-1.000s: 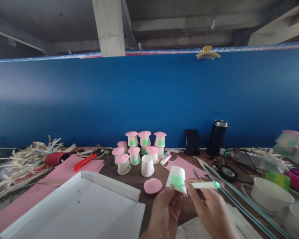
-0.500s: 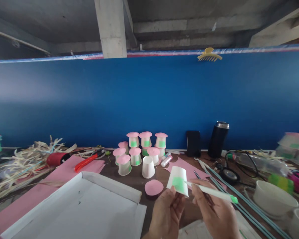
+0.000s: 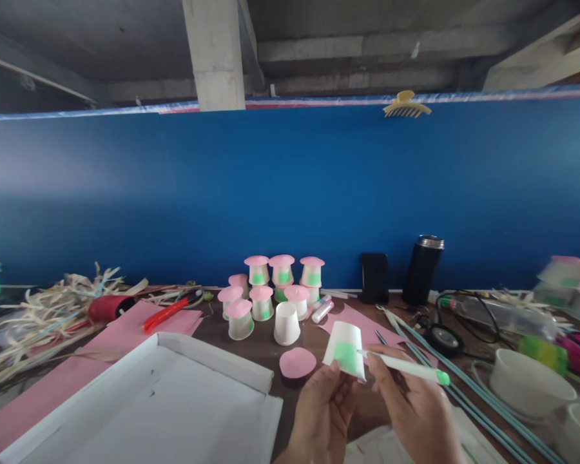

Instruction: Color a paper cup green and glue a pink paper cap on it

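Observation:
Upside down and slightly tilted, a white paper cup (image 3: 342, 334) with a green coloured patch is held near its rim by my left hand (image 3: 319, 406). My right hand (image 3: 410, 403) grips a white marker pen (image 3: 408, 366) with a green end, its tip against or very near the green patch. A pink paper disc (image 3: 297, 363) lies just left of the held cup. Behind it a plain white cup (image 3: 287, 324) stands upside down. Further back, several upturned cups (image 3: 261, 303) with green patches carry pink paper discs, some stacked.
A white box lid (image 3: 193, 406) fills the front left, near pink sheets (image 3: 48, 403), a red cutter (image 3: 165, 314) and shredded strips (image 3: 72, 299). Rightward are a black flask (image 3: 423, 274), a phone (image 3: 374, 277), blue-grey cords (image 3: 488, 399) and a plastic tub (image 3: 529, 386). A blue partition (image 3: 290, 187) stands behind.
The marker's green end has shifted left and slightly up, with my right hand moving slightly left. My left hand and the cup stay nearly in place.

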Motion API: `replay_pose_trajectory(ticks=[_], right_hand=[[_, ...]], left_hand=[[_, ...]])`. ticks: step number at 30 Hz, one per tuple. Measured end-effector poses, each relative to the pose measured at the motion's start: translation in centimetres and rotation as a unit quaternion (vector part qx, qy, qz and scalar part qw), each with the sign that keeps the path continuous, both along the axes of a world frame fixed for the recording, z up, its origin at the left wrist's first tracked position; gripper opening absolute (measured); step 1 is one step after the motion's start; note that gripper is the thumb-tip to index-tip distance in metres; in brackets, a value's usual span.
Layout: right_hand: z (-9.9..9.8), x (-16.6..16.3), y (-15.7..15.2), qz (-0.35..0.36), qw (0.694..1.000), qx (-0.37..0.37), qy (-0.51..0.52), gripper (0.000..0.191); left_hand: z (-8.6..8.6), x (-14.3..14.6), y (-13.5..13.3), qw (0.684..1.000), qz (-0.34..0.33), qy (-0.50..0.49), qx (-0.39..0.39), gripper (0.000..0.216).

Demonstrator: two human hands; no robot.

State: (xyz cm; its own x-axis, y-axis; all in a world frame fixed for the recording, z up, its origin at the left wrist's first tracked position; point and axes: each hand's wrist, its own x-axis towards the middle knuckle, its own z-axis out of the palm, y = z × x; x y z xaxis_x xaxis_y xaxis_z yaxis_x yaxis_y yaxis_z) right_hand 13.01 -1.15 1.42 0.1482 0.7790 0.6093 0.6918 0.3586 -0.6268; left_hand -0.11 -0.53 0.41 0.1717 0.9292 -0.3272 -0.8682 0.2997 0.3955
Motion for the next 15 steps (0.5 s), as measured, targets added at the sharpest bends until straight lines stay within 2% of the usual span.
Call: replay_pose_trajectory(ticks=[9,15], right_hand=[[0.17,-0.1,0.03,-0.032,0.998,0.02,-0.057,0.033],[0.38,0.01,0.14,-0.015,0.998,0.024,-0.052,0.032]], left_hand=[[0.28,0.01,-0.14,1.0,-0.008,-0.002,0.003,0.006],[0.21,0.02,-0.1,1.0,-0.009,0.001,0.002,0.004]])
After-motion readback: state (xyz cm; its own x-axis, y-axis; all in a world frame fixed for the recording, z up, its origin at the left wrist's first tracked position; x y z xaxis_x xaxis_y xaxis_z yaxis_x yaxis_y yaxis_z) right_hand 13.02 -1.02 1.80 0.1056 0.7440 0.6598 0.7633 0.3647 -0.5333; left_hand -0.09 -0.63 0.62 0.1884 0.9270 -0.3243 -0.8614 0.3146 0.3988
